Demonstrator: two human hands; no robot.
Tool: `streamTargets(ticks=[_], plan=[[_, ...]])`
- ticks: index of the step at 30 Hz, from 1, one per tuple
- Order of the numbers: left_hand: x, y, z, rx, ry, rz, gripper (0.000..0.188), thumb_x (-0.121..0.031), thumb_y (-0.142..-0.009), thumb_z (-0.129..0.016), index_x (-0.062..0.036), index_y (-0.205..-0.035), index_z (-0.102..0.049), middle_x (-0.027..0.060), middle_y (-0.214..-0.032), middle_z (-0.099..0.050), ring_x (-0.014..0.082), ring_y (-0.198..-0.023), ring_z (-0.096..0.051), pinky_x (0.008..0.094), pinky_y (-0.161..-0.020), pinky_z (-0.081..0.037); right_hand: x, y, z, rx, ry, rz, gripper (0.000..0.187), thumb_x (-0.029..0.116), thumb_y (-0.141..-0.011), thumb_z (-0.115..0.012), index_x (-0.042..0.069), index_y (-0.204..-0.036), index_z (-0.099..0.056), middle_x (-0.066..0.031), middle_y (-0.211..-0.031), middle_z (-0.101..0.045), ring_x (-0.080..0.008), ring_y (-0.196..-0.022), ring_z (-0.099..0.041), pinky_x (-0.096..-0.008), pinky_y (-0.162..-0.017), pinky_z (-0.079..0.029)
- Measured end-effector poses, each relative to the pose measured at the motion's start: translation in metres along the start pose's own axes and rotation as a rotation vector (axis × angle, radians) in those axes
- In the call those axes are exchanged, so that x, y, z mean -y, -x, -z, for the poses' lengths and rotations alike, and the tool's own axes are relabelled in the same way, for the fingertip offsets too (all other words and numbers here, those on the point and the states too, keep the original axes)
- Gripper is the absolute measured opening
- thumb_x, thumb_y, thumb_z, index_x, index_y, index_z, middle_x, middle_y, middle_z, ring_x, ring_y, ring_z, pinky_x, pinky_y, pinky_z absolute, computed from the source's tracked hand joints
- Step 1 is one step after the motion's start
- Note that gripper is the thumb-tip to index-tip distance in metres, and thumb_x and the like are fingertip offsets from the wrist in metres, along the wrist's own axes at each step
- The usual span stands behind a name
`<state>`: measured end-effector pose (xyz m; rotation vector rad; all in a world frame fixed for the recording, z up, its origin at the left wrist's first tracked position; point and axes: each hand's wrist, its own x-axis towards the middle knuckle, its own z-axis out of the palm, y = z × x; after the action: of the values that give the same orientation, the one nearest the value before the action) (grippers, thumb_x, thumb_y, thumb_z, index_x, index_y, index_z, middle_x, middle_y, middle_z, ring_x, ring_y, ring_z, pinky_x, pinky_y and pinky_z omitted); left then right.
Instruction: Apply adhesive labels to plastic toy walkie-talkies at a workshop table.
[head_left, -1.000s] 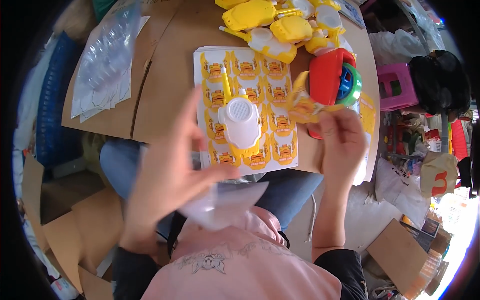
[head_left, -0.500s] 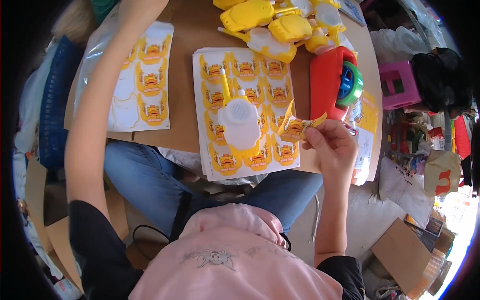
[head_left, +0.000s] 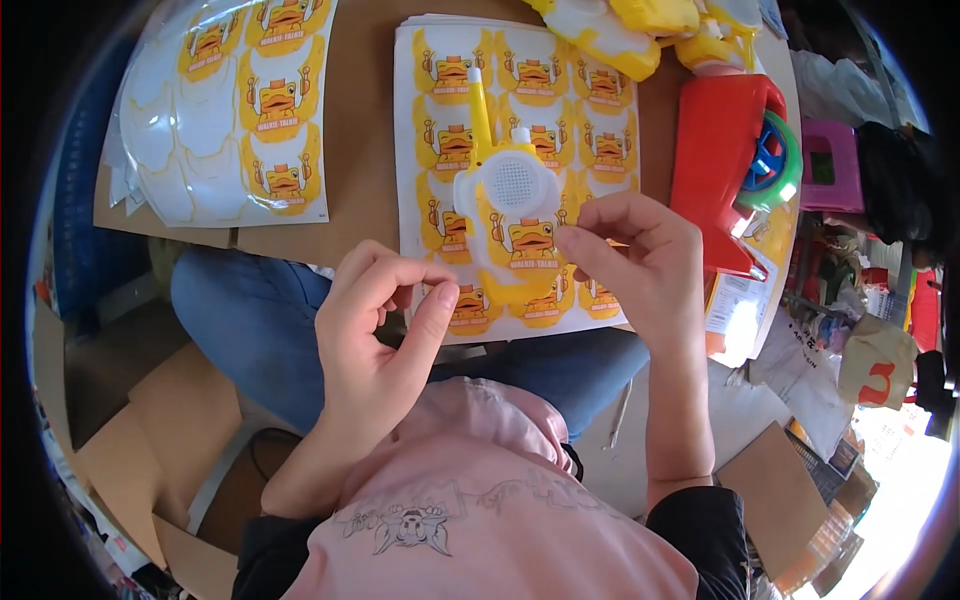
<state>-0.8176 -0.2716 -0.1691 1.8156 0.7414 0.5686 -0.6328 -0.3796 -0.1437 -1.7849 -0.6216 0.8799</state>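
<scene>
A toy walkie-talkie (head_left: 513, 188) with a white front, round speaker grille and yellow antenna lies on a stack of sticker sheets (head_left: 428, 60). My right hand (head_left: 640, 255) pinches the right edge of a yellow cartoon sticker (head_left: 530, 243), which is over the toy's lower front. Whether the sticker touches the toy all over, I cannot tell. My left hand (head_left: 375, 325) hovers left of the toy's lower end. Its fingers are curled, thumb and forefinger tips close but apart, with nothing seen in them.
A partly used sticker sheet (head_left: 283, 150) lies at the left of the brown table (head_left: 365, 130). More yellow toy walkie-talkies (head_left: 655, 20) are piled at the far right. A red tape dispenser (head_left: 715, 165) with a green tape roll (head_left: 775, 160) stands at the right. A purple stool (head_left: 832, 165) is beyond.
My left hand has come back from the far left to beside the toy. My right hand has brought the sticker left onto or over the toy's front. The view has shifted.
</scene>
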Motion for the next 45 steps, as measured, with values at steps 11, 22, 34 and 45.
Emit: streamTargets(ticks=[11, 22, 34, 45], plan=[[0.003, -0.019, -0.002, 0.014, 0.111, -0.002, 0.007, -0.002, -0.082, -0.066, 0.0016, -0.082, -0.060, 0.0034, -0.076, -0.051, 0.0089, -0.065, -0.042, 0.0218, -0.056, -0.034, -0.001, -0.005, -0.002, 0.029, 0.013, -0.064, 0.014, 0.005, -0.078, -0.073, -0.004, -0.085, -0.065, -0.0024, -0.076, -0.064, -0.0059, -0.069, -0.059, -0.0188, -0.061, -0.048], [0.004, -0.032, -0.009, 0.048, 0.159, 0.047, 0.011, -0.006, -0.082, -0.067, 0.0004, -0.079, -0.059, -0.0013, -0.074, -0.048, 0.0047, -0.063, -0.038, 0.0191, -0.057, -0.029, -0.002, 0.002, -0.003, 0.038, -0.082, -0.093, 0.014, 0.003, -0.079, -0.072, -0.005, -0.087, -0.065, -0.0041, -0.079, -0.065, -0.0068, -0.073, -0.060, -0.0194, -0.060, -0.050], [-0.006, -0.038, -0.013, 0.041, 0.059, 0.069, 0.009, -0.001, -0.075, -0.067, 0.0013, -0.076, -0.058, 0.0060, -0.073, -0.053, 0.0152, -0.068, -0.050, 0.0258, -0.063, -0.041, 0.002, 0.007, -0.014, -0.217, 0.483, 0.328, 0.011, 0.005, -0.075, -0.073, 0.002, -0.082, -0.064, -0.0044, -0.071, -0.061, -0.0126, -0.069, -0.059, -0.0238, -0.048, -0.045], [-0.003, -0.045, -0.010, 0.060, 0.021, 0.006, 0.013, -0.003, -0.076, -0.069, 0.0010, -0.078, -0.057, 0.0055, -0.073, -0.054, 0.0147, -0.068, -0.050, 0.0263, -0.064, -0.041, -0.008, 0.006, -0.016, -0.170, 0.199, 0.196, 0.012, 0.005, -0.077, -0.072, 0.000, -0.085, -0.065, -0.0036, -0.075, -0.064, -0.0082, -0.066, -0.060, -0.0224, -0.052, -0.045]])
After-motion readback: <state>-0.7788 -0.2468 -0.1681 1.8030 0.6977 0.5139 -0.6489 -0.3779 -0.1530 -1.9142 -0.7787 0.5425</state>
